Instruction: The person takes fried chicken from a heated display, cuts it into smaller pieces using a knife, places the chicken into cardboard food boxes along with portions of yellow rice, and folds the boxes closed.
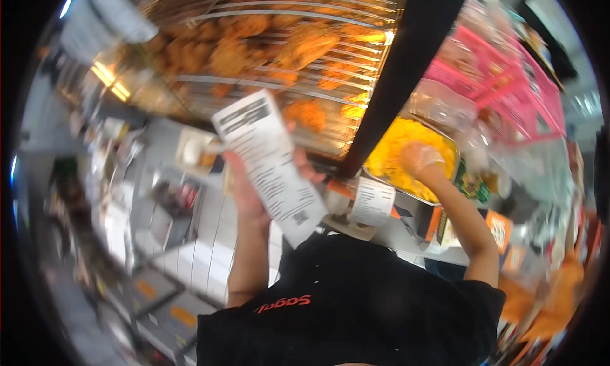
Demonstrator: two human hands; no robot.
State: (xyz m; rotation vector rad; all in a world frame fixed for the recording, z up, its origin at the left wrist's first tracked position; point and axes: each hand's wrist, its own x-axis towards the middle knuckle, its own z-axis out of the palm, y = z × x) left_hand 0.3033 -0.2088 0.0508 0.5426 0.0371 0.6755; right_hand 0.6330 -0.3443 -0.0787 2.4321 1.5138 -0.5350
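Two hands are showing in the head view, working apart from each other. Left hand [249,199] is gripping a long printed paper slip [274,169]: the thumb is pressing along one edge, the fingers are curling round the opposite edge, and the slip is tilting, its upper end leaning toward the left. Right hand [419,159] is reaching into a metal tray [406,190], apparently wearing a clear glove; its fingers are lying in or against yellow food [386,151], and blur is hiding how far they are opening or whether they are grasping any of it. The yellow food is filling much of the tray. A second printed slip [373,202] is sitting just beside the tray's near edge, between the two forearms. Beyond the left hand, browned fried pieces [308,47] are resting on wire racks under warm light. A black post [413,80] is standing between these racks and the tray. Clear plastic bags [441,105] and a pink basket [540,89] are occupying the area beyond the tray. The person is wearing a black shirt [368,302].
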